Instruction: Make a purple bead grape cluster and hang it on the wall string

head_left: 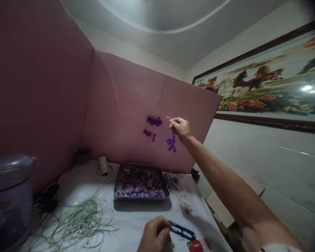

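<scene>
My right hand (180,128) is raised before the pink panel, thumb and fingertips pinched on a thin pale thread. Below it hangs a cluster of purple beads (170,143). Low over the table, my left hand (156,232) has its fingers curled closed at one end of a dark blue slotted tool (183,231); the grip itself is partly hidden. Close to the tool's other end lies a red object (195,245). Left of my right hand, more purple bead pieces (154,121) dangle on a string in front of the panel.
A dark tray (141,198) of mixed beads stands mid-table. Tangled green cord (84,218) spreads at left, with a thread cone (103,166) behind it. Loose beads (185,203) lie right of the tray. A pink panel (126,105) closes the back; a large container (10,203) stands far left.
</scene>
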Available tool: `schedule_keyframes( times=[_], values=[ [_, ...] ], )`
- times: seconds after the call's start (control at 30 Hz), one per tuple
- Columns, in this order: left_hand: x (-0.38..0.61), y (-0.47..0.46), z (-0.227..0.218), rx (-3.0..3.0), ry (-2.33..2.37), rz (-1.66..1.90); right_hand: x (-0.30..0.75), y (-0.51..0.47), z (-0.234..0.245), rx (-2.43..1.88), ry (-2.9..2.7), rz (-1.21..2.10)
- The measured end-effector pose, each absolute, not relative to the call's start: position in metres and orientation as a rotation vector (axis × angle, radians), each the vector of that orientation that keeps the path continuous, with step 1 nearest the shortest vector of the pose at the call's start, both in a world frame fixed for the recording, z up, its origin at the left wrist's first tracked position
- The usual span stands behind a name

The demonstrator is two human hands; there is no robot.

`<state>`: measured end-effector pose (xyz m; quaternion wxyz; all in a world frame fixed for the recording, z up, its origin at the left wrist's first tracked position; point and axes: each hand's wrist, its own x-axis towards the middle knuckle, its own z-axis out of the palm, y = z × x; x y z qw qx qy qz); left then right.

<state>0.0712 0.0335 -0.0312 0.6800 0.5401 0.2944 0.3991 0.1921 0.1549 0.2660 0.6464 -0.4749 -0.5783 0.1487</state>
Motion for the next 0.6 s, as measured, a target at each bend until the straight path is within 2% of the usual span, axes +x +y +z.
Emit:
schedule_keyframes(
  times=[0.17, 0.27, 0.6],
  values=[
    [0.051, 0.034, 0.028, 1.085, 0.619, 1.233, 0.181, 0.081, 0.197, -1.041, -1.415, 0.750],
    [0.040, 0.032, 0.059, 1.006, 0.623, 1.331, 0.170, 0.044, 0.169, -1.086, -1.430, 0.881],
    [0.031, 0.019, 0.091, 0.939, 0.468, 1.523, 0.157, 0.005, 0.136, -1.099, -1.448, 0.990]
  ],
)
